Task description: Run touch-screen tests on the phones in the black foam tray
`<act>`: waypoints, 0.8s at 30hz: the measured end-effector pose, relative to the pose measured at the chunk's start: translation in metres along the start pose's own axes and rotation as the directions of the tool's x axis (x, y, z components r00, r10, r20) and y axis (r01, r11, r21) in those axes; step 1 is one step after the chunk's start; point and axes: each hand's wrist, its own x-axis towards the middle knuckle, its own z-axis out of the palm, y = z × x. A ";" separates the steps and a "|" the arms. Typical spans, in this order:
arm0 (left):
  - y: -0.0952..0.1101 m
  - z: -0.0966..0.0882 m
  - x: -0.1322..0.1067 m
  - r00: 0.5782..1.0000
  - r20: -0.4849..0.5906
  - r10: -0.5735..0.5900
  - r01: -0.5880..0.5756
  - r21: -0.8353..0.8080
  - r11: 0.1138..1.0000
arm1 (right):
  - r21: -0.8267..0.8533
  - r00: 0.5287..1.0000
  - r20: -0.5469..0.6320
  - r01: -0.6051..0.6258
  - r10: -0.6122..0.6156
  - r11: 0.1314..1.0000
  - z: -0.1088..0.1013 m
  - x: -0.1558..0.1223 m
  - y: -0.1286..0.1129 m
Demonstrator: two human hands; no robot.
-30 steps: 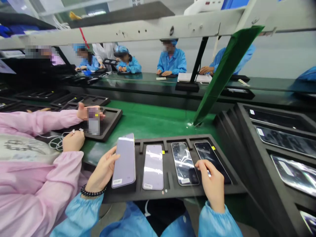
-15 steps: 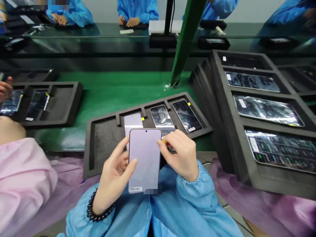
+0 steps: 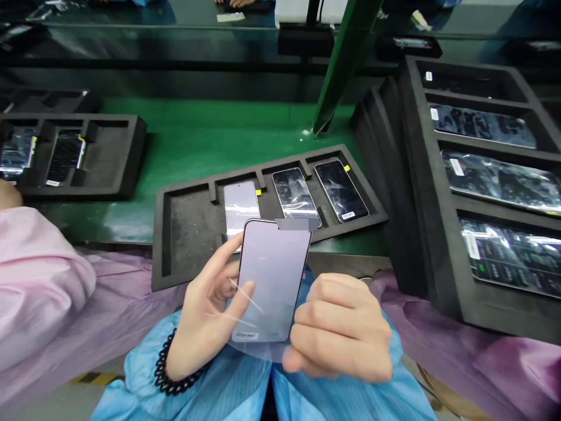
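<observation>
A smartphone (image 3: 274, 280) with a pale lilac screen is held upright in front of me by my left hand (image 3: 205, 316), thumb across its left edge. A clear protective film (image 3: 258, 349) curves off the lower end of the phone. My right hand (image 3: 344, 327) is closed beside the phone's lower right corner, its fingertips at the film's edge. What exactly lies inside those fingers is hidden. Behind the phone sits a black foam tray (image 3: 188, 234). Three more phones lie in it: a lit pale one (image 3: 241, 207), a dark one (image 3: 294, 196) and another dark phone (image 3: 342, 190), with yellow tabs visible on two.
A stack of black foam trays (image 3: 421, 234) with film-covered phones rises at the right. Another foam tray (image 3: 116, 158) with phones lies left on the green bench (image 3: 197, 134). A green post (image 3: 337, 76) stands behind. A person's pink sleeve (image 3: 44, 269) is close at my left.
My right hand has moved from the phone's upper right edge down to its lower right, drawing the clear film loose. The phone has tilted slightly, and the view has dipped.
</observation>
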 end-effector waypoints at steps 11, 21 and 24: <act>0.006 0.001 -0.004 1.000 0.008 -0.026 0.026 -0.005 1.000 | -0.009 0.999 -0.018 0.048 -0.048 0.999 0.003 -0.005 0.004; 0.009 -0.003 -0.004 1.000 -0.011 -0.014 0.014 0.045 0.999 | -0.020 0.998 -0.039 0.042 -0.043 0.999 0.003 -0.006 0.001; 0.010 -0.003 0.001 1.000 -0.017 -0.021 0.022 0.023 0.999 | -0.059 0.995 -0.096 -0.011 0.005 0.998 0.005 -0.001 0.004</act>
